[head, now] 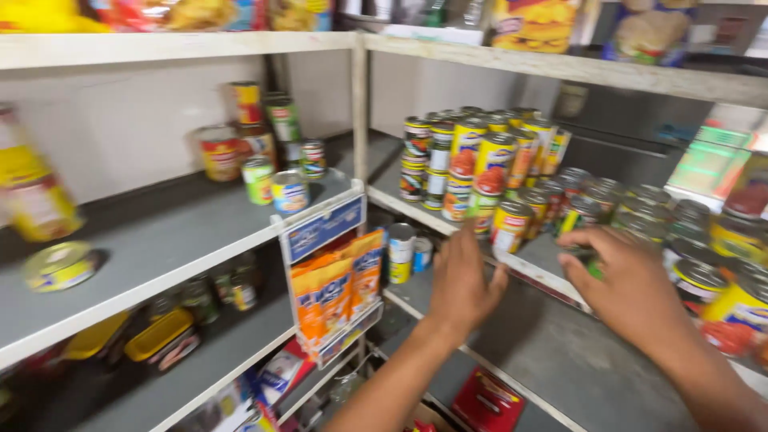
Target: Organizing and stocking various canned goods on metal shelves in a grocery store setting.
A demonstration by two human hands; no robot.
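At the right grey metal shelf [552,352], the right hand [632,288] grips a small green-labelled tin can [590,261] near the stacked yellow-and-red tins [480,168]. Left hand [462,282] hovers spread, holding nothing. Orange sachets [336,288] hang left.

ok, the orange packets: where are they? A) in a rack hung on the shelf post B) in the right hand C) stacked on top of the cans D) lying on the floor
A: the orange packets sit in a small rack fixed at the shelf post, left of both hands.
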